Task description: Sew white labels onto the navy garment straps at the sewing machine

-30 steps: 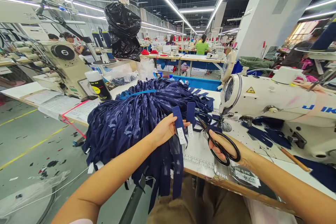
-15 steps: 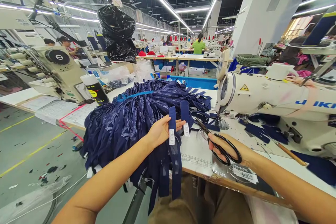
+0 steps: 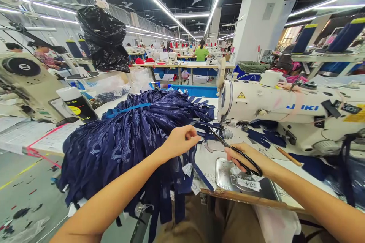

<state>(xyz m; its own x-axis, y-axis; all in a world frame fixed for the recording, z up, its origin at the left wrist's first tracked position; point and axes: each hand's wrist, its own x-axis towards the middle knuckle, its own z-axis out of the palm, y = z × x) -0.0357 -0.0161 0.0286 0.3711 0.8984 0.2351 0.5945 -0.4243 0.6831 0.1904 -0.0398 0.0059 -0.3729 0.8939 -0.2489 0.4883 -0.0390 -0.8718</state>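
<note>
Now the left hand [image 3: 181, 141], curled closed, no longer holds straps [image 3: 203, 174]; the right hand [image 3: 245, 155] grips scissors [image 3: 219, 138] near the lower-right tray [image 3: 223, 177] of labels [image 3: 249, 185].

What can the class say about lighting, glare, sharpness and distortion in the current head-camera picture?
Head view: white tube-shaped ceiling lights glow brightest; glare streaks the crumpled black plastic bag. Head view: black metal scissors look fairly sharp, a distant green-shirted worker softer. Head view: the tall white square column leans, likely wide-angle distortion.
</note>
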